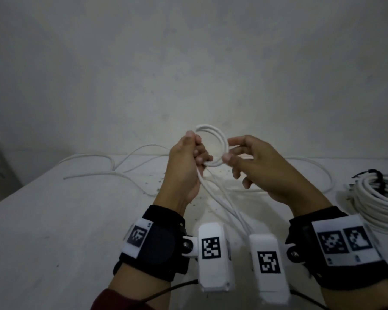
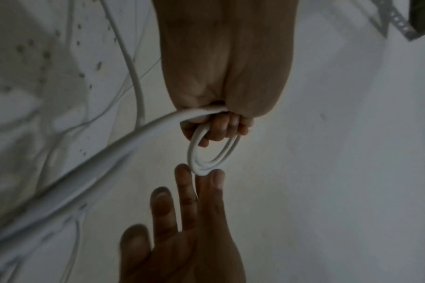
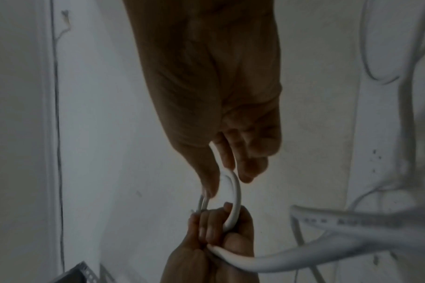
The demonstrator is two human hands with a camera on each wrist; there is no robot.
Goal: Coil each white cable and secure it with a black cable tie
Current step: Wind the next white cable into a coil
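Observation:
Both hands hold a small coil of white cable [image 1: 222,139] up above the table. My left hand [image 1: 196,151] grips the coil's left side with its fingers curled round the loops [image 2: 194,153]. My right hand [image 1: 227,151] pinches the coil's right side between thumb and forefinger [image 3: 227,178], its other fingers spread loosely. From the left fist the cable's loose tail [image 1: 222,202] drops to the table and runs on in wide bends [image 1: 99,173]. No black tie shows on this coil.
At the table's right edge lie finished white cable coils [image 1: 381,200] bound with black ties [image 1: 376,175]. The white table [image 1: 54,220] stands against a plain wall and carries dark specks. A perforated metal strip [image 2: 400,21] shows in the wrist views.

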